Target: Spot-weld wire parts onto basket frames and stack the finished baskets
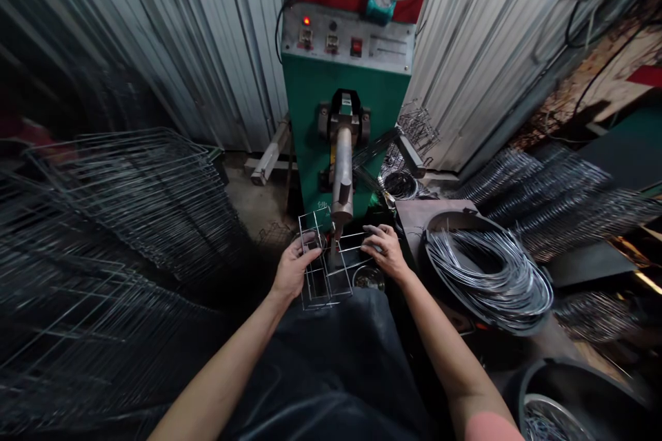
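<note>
My left hand (294, 265) is closed on a small wire rack (327, 304) of thin crossed rods, held tilted above my lap. Part of the rack sits at the tip of a welding machine's metal arm (342, 179), under its electrode. Just right of that tip, my right hand (383, 251) has its fingers bent around the end of a thin wire piece (352, 236). The wire's two near-parallel rods reach toward the rack; whether they touch it cannot be made out. The green machine (305, 103) stands straight ahead with a red light lit on its panel.
Large stacks of wire racks (149, 200) stand on the left. To the right, a round tub (429, 255) holds bundled wire lengths (480, 282). Below my right hand is a small bowl (381, 281) of parts. A dark basin (584, 372) lies lower right; corrugated panels (217, 48) flank the machine.
</note>
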### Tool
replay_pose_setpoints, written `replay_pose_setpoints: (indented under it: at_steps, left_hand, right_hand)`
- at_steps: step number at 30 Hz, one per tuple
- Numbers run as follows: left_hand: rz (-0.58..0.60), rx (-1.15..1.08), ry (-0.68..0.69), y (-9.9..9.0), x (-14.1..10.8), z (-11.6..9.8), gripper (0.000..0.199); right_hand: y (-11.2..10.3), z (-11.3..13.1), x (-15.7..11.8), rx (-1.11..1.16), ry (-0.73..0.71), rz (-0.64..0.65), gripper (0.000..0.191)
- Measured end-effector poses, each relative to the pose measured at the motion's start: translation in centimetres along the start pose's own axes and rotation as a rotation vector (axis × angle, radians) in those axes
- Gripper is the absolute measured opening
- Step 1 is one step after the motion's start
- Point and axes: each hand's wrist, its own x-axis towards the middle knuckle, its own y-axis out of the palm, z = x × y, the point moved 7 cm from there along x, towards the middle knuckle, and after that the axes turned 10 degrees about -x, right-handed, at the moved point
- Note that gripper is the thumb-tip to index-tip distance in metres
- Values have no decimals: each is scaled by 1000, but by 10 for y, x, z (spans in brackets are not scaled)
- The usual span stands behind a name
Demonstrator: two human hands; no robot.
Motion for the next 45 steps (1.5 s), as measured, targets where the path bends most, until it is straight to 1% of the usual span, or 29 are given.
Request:
replay_pose_setpoints:
  at_steps: [8,15,24,32,38,40,42,45]
  left_hand:
    - [-8,-20,1,-3,10,-1,49]
    - [-13,-10,30,-6,22,-1,48]
    - [-8,-53,26,-7,33,-1,48]
    - [-29,-71,-26,-8,37,4,50]
    - [20,-57,-72,-10,42,6,52]
    - [57,-41,-75,-8,41,4,52]
    - [88,-32,-67,-8,35,0,52]
    - [98,-28,-55,-17,9,-8,49]
  right_hand:
    - [6,-5,6,29,2,-8,13]
    - [12,-11,15,31,-2,-1,13]
    - [16,-17,25,44,4,27,14]
    - [15,-14,27,65,36,17,12]
    - [17,-18,25,83,55,14,14]
    - [15,-14,25,65,48,16,14]
    - [11,-2,24,43,28,22,14]
    - [-2,28,7,10,-43,42,11]
